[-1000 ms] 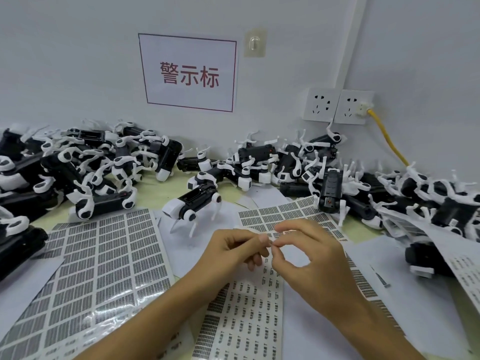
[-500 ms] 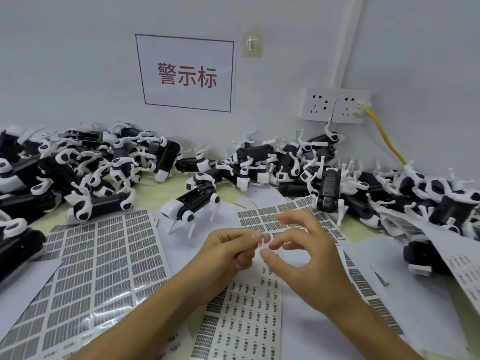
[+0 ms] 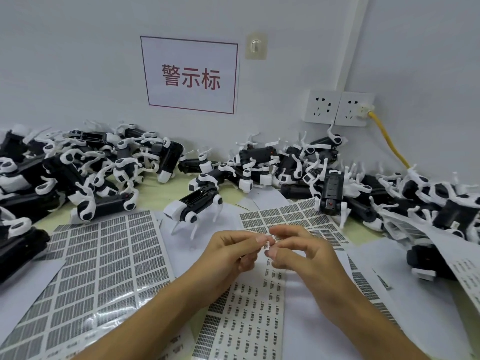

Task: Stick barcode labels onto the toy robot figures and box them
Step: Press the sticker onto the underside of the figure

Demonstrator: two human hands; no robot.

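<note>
One small barcode label point(image 3: 266, 246) is now pinched between left hand point(image 3: 228, 253) and right hand point(image 3: 301, 258), fingertips closed again after parting briefly; ready for application to the standing toy robot point(image 3: 193, 206).

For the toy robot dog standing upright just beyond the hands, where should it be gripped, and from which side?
Judging by its pose, grip the standing toy robot dog from above, across the two long sides of its black body. It stands on thin white legs that look fragile, and the top is unobstructed. The left hand and right hand are busy pinching a small label.
</note>
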